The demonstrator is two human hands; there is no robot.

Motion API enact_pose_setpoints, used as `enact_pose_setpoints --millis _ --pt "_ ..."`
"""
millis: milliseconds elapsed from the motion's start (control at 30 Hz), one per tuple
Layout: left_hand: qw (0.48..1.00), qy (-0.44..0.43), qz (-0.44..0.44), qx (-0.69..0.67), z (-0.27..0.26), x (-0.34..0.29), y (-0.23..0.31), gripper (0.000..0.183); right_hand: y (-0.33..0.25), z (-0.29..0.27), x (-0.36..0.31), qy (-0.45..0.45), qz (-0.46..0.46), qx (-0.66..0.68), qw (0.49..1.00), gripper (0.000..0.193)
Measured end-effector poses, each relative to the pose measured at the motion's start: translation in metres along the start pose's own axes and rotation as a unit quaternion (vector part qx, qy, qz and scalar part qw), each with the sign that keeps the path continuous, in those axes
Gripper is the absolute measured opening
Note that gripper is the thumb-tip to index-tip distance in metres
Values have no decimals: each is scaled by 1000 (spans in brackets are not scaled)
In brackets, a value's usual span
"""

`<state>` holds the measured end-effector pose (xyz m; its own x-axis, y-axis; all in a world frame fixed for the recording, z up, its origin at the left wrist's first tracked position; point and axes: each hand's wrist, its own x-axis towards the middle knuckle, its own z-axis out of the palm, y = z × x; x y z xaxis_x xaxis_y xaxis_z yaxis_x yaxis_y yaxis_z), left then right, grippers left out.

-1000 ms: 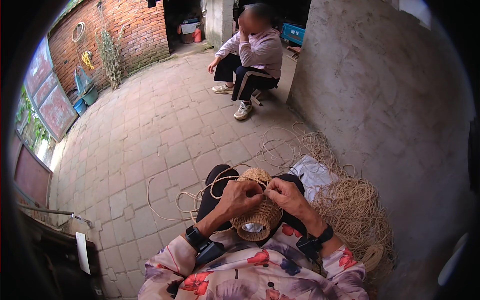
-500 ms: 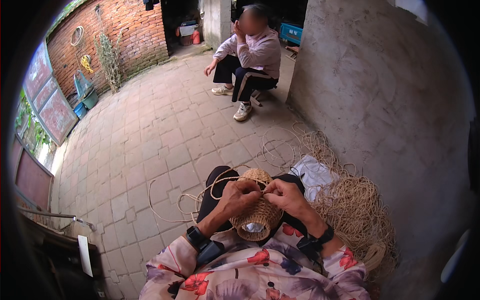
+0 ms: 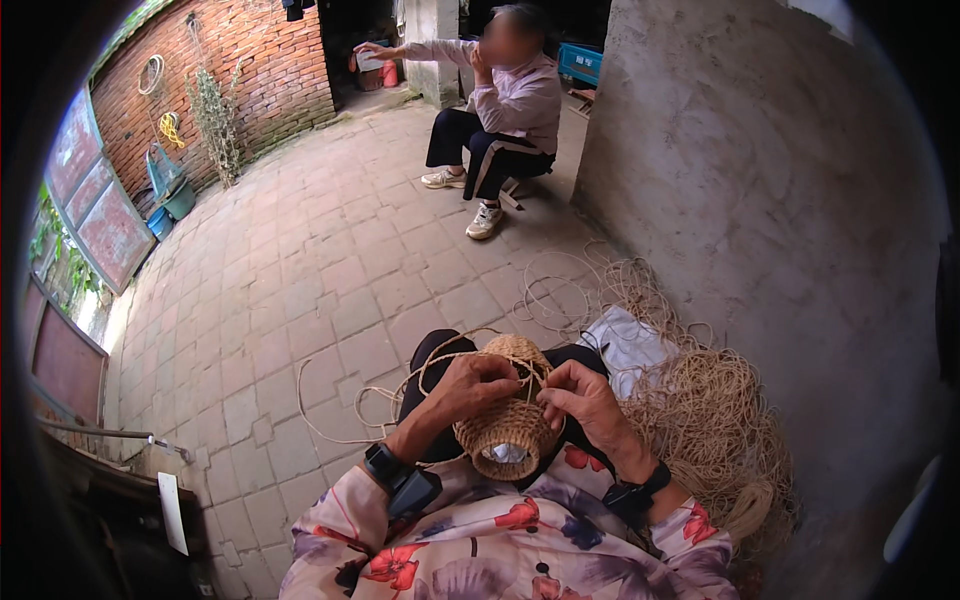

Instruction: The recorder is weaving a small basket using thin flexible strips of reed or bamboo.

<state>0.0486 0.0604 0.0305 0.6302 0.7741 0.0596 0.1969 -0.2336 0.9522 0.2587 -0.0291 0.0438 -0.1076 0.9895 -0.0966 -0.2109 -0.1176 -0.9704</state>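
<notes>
A woven straw-coloured basket (image 3: 508,432) lies tilted between my knees, its round opening toward me with something whitish inside. My left hand (image 3: 472,386) rests on its upper side, fingers bent in a pinch on a cord at the weave. On the other side my right hand (image 3: 588,402) pinches a thin strand (image 3: 530,382) stretched between the two hands. A thicker twisted cord (image 3: 432,370) loops out beyond my left hand and over my knee. The exact grip of the left fingertips is partly hidden.
Tangled cord (image 3: 715,420) is heaped on my right, with a white sheet or bag (image 3: 628,348) at its edge. A plastered wall (image 3: 760,170) rises beyond. Ahead, another person (image 3: 515,110) sits low on the paving (image 3: 300,270). Buckets (image 3: 180,198) stand by the brick wall.
My right hand has drawn a little to the right, away from my left, opening a gap with the strand across it. The seated person has stretched an arm out to the left.
</notes>
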Motion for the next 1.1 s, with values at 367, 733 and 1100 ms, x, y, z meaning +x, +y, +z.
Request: enact_pose_setpoints --millis 367,733,1100 --pt "1000 -28 11 -7 -2 -4 -1 21 -7 16 3 19 4 -227 974 14" --pt "1000 -16 14 4 -1 -3 -6 21 -12 14 3 -5 -45 -297 954 19" --pt "996 -56 -4 76 -3 -3 7 22 -2 10 12 18 -109 -301 947 11"
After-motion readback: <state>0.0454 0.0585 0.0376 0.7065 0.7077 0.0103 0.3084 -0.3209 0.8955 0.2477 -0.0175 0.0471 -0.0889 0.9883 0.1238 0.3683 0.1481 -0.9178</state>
